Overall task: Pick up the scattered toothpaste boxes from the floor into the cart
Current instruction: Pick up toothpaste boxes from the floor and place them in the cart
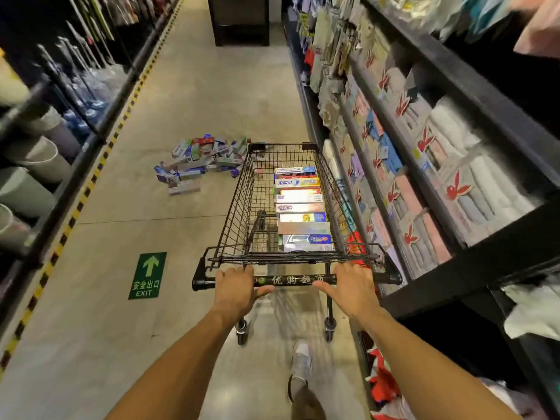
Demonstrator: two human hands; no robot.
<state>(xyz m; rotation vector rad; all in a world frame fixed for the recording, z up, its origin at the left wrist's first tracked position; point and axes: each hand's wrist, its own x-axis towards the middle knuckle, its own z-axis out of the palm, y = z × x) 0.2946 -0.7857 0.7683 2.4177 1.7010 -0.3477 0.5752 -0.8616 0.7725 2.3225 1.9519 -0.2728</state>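
Observation:
A black wire cart (pixel 239 204) stands in the aisle in front of me. Several toothpaste boxes (pixel 301 207) lie in a neat row along its right side. A heap of scattered toothpaste boxes (pixel 200 163) lies on the floor ahead, just left of the cart's front. My left hand (pixel 236 287) grips the cart's handle bar (pixel 295 280) at its left part. My right hand (pixel 353 287) grips the same bar at its right part. My thumbs curl under the bar.
Dark shelves with towels (pixel 454 165) run close along the cart's right side. Shelves with bins and mops (pixel 39 153) line the left, behind a yellow-black floor stripe (pixel 75 212). A green exit sign (pixel 148 275) is stuck on the floor. A black cabinet (pixel 241 19) stands far ahead.

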